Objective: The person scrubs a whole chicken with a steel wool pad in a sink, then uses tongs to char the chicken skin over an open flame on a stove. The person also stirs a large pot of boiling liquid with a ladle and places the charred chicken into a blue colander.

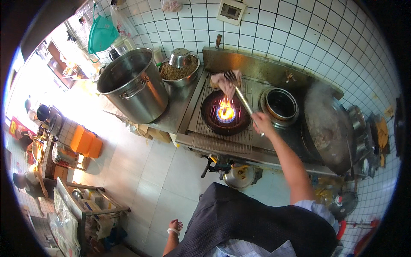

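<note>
My right hand (262,122) is closed around the handle of a long metal meat fork (243,98), reaching over the stove. Its dark prongs are at pale raw-looking meat (225,83), at the back edge of a lit gas burner (226,114). Orange and blue flames rise through a wire grate (224,141) laid over the burner. The lower tip of the meat is close above the flames; whether it touches the grate I cannot tell. My left hand (175,225), with a white bracelet at the wrist, hangs low beside my body, fingers partly curled, and holds nothing visible.
Left of the burner stand a tall steel stockpot (135,90) and a bowl of brown crumbly food (179,72). On the right are a round pot (282,103) and a steaming wok (327,135). A cart (85,205) stands lower left; other people work at far left.
</note>
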Motion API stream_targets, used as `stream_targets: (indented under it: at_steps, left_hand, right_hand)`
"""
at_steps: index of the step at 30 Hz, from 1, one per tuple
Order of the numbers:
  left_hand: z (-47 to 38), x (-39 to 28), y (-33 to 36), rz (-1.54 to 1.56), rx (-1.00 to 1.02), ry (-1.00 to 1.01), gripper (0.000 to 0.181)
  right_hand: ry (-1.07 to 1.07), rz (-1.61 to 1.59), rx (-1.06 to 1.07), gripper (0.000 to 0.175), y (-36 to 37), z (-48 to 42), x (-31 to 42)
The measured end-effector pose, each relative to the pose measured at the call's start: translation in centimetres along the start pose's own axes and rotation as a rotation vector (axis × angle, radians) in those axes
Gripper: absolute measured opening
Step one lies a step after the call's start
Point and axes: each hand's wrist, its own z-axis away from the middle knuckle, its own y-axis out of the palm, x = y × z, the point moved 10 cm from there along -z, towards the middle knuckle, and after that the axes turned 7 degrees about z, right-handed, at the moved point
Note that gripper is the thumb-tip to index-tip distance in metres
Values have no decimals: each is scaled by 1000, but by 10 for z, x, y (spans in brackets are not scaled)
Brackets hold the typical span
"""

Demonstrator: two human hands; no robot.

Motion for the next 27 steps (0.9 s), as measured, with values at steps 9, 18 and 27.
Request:
stream_targets:
  at_steps: [9, 18, 27]
  left_hand:
    - [8, 5, 3, 51, -17, 31, 26]
    - [1, 35, -15, 30, -13, -24, 22]
    - [-18, -4, 13, -18, 61, 67, 26]
  right_hand:
    - [76, 120, 83, 26, -12, -40, -18]
    - [443, -148, 261, 31, 9, 13, -125]
    - [565, -444, 451, 37, 56, 47, -123]
